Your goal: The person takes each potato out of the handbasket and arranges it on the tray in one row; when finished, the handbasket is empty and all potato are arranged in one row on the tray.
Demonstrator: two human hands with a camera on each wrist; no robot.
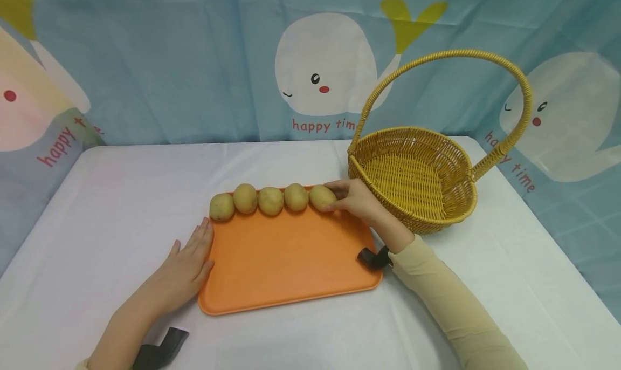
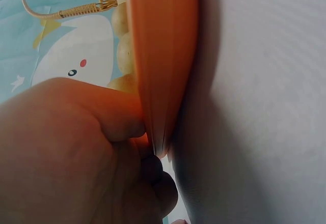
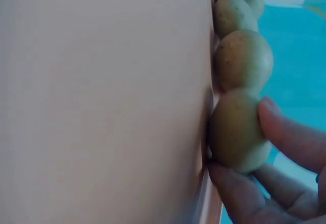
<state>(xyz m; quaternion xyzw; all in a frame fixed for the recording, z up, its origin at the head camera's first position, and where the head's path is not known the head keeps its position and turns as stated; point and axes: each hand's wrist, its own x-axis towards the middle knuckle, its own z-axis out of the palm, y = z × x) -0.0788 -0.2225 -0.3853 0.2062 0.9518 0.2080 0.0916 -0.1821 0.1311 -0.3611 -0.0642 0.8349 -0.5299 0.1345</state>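
Observation:
Several potatoes (image 1: 270,201) lie in a row along the far edge of an orange tray (image 1: 291,257). My right hand (image 1: 358,199) holds the rightmost potato (image 1: 321,197), thumb on one side and fingers on the other. In the right wrist view that potato (image 3: 238,132) touches its neighbour (image 3: 243,61) and rests on the tray. My left hand (image 1: 181,273) lies against the tray's left edge with its fingers fairly straight. In the left wrist view the thumb touches the side of the tray (image 2: 165,46).
A golden wicker basket (image 1: 407,181) with a tall arched handle stands behind and right of the tray, close to my right forearm. White cloth (image 1: 126,197) covers the table. A blue curtain (image 1: 194,62) printed with whales hangs behind it.

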